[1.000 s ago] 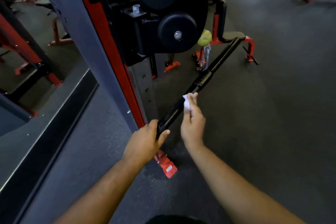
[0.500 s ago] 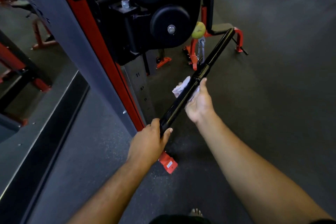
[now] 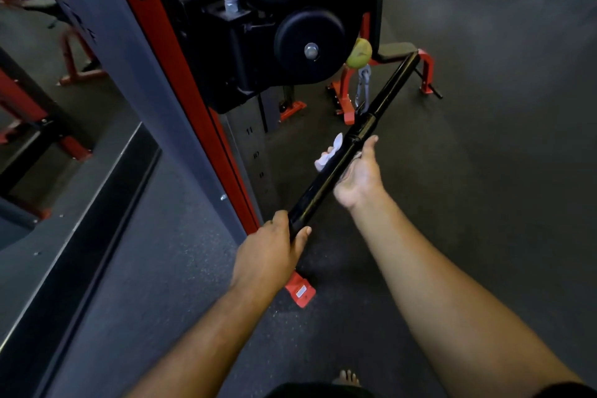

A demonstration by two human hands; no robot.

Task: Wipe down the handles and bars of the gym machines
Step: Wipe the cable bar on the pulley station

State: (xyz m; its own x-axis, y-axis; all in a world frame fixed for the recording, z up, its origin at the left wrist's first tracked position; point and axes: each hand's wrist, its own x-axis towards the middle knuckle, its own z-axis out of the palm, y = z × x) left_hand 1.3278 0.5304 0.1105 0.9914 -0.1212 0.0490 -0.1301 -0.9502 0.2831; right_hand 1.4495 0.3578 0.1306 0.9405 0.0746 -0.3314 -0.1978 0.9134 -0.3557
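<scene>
Gripping the near end of the bar (image 3: 352,152), the left hand (image 3: 269,255) steadies this stiff, glossy, probably slippery rod hanging beside the machine (image 3: 258,42), while the right hand (image 3: 357,176) cups a soft cloth (image 3: 328,153) round its middle from beneath.

Dark rubber floor (image 3: 484,203) bears the red machine foot (image 3: 300,291).
</scene>
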